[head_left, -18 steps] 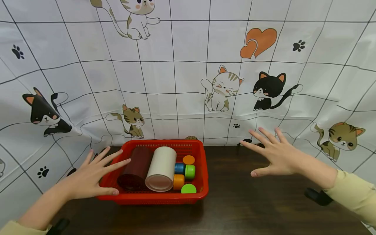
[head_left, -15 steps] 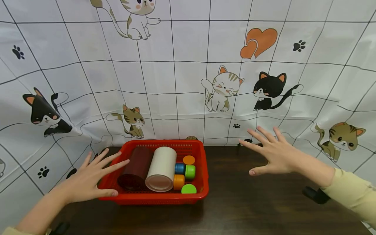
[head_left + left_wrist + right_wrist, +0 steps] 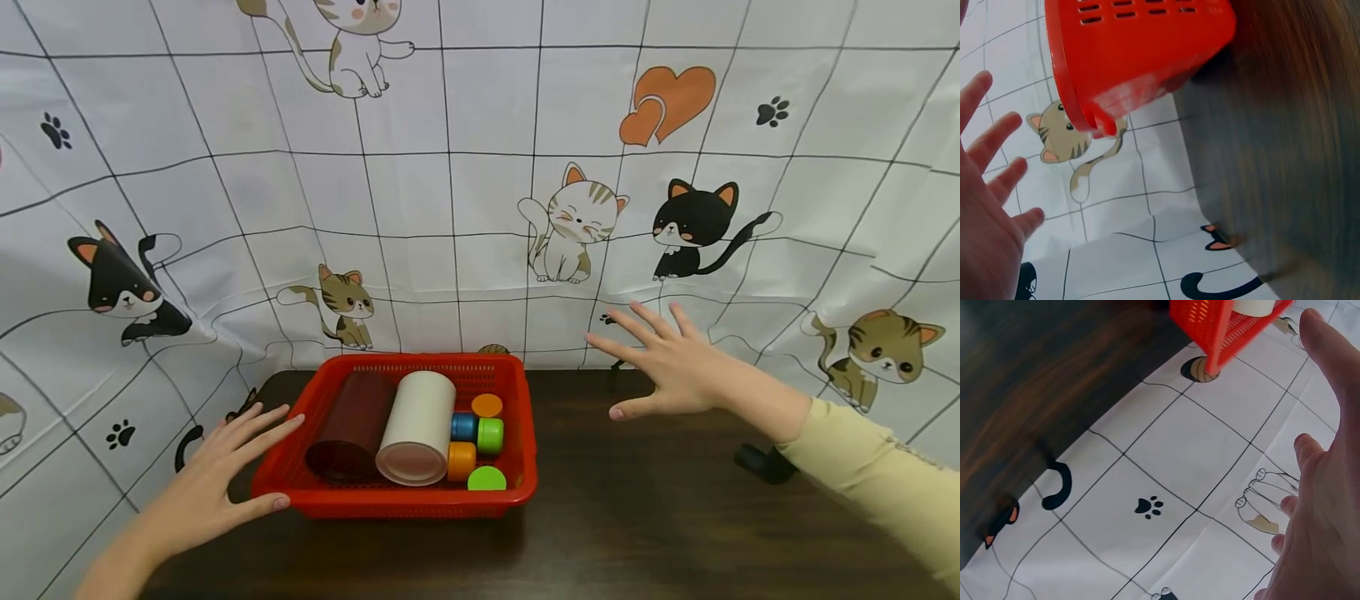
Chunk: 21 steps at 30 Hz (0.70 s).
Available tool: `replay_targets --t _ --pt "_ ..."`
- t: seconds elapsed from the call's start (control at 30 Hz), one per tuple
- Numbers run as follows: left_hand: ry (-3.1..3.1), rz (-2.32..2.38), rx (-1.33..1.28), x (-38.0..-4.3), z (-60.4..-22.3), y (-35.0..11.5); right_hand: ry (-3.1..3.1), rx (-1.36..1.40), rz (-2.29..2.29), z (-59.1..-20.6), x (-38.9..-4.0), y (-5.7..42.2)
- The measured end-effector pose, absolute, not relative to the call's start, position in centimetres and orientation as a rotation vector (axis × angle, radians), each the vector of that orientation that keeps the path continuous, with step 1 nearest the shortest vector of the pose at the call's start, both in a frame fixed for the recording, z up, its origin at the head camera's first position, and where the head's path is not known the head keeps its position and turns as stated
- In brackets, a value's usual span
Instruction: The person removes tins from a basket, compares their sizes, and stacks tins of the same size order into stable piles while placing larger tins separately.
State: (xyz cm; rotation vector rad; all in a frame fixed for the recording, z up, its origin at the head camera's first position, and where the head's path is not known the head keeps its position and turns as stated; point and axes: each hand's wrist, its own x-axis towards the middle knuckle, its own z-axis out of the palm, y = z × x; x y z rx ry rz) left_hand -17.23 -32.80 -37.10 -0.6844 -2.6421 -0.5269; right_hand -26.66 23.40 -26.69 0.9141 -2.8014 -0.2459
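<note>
Fingers of the left hand [image 3: 206, 487] spread, holding nothing, just left of the red basket [image 3: 405, 503]; those of the right hand [image 3: 678, 375], likewise splayed, stand apart from its right end. Inside lie a dark red cylinder [image 3: 354, 429], a white cylinder [image 3: 422, 412] and small coloured pieces [image 3: 491, 437].

You can read no words, numbers, labels or brands in any of your three views, neither on the basket [image 3: 405, 503] nor on the sheet [image 3: 491, 196] behind it. Your only signs are the sheet's wordless prints: paw marks [image 3: 767, 113], orange hearts [image 3: 681, 96] and cats [image 3: 701, 215].
</note>
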Motion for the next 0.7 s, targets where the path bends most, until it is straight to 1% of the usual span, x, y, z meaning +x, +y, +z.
replay_targets --t 0.43,0.7 --pt "-2.511 -0.599 -0.603 -15.9 -37.8 -31.0 -2.830 0.988 -0.231 -25.8 -29.2 19.9" --pt "-2.484 -0.534 -0.543 -15.4 -38.0 -30.2 -2.856 1.048 -0.228 -25.4 -30.6 17.1"
